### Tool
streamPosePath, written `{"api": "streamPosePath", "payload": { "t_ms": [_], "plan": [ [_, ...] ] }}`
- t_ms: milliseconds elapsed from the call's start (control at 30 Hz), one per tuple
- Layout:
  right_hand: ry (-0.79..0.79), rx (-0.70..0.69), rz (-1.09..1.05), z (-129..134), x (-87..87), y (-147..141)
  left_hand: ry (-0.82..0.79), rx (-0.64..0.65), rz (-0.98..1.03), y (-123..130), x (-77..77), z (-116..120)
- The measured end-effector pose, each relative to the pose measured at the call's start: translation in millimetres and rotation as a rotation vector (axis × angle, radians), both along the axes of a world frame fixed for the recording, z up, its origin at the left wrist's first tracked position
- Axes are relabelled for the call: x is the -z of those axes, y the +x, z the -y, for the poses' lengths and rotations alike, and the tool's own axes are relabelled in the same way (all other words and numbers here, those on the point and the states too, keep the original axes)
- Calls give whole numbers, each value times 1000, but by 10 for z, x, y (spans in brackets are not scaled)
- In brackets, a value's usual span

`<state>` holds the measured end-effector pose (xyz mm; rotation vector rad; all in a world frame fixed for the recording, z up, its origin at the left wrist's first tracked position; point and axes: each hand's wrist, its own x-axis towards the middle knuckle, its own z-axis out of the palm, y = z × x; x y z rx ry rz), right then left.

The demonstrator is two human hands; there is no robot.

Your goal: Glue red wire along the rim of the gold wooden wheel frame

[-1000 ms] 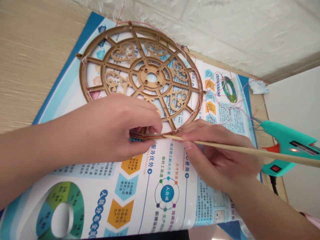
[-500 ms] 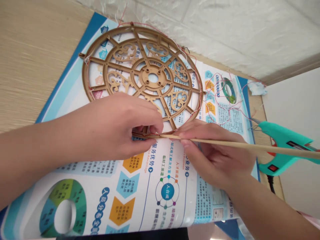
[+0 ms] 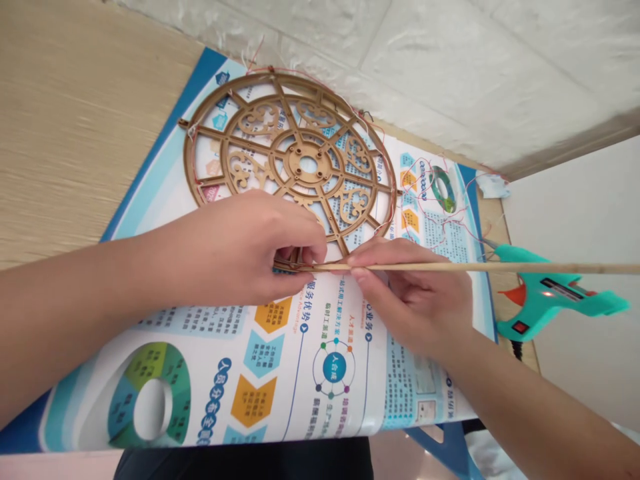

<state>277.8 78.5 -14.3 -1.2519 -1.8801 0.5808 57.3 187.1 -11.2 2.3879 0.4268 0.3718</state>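
A gold-brown openwork round frame [image 3: 294, 170], with spokes and scroll ornaments, lies on the printed poster sheet. My left hand [image 3: 260, 247] is closed over its near rim, thumb and forefinger pinching there. Between thumb and fingers of my right hand [image 3: 420, 287] is a long thin wooden stick [image 3: 520, 268]. The stick's tip meets the rim beside my left fingertips; the exact contact is partly hidden. Thin red wire [image 3: 385, 223] runs along the frame's edge.
A teal glue gun [image 3: 537, 300] rests at the right, its nozzle toward the frame. Loose red wires [image 3: 443, 227] trail over the poster [image 3: 380, 407]. A crumpled white scrap [image 3: 493, 185] lies near the white wall [image 3: 450, 80]. Wooden tabletop [image 3: 75, 133] extends left.
The view has shifted slightly, so the glue gun and poster's right side appear farther left. The stick looks more level. Both hands keep their holds at the near rim.
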Motion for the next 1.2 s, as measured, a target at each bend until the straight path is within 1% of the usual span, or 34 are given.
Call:
{"api": "streamPosePath", "payload": {
  "t_ms": [133, 300, 433, 567, 667, 800, 933, 1200],
  "plan": [
    [-22, -39, -5, 2, -25, -38, -40, -1, -9, -13, -8, -6],
    [52, -100, 0, 1, -49, -87, -60, 3, 4, -40, -7, -17],
    [18, -100, -21, 26, -19, -62, -51, 5, 16, -51, -7, -22],
    [28, -51, -104, 46, 51, -17, -56, 14, 16, -45, -10, -27],
    [20, -43, -111, 39, 71, -7, -60, 18, 19, -45, -3, -29],
    [18, -74, -91, 16, 43, -22, -54, 6, 17, -47, 10, -30],
    [3, -68, -69, 14, 15, -46, -53, 5, 0, -42, 14, -31],
    [32, -68, -5, -14, -35, -155, -38, -7, 21, -43, 4, -25]
  ]
}}
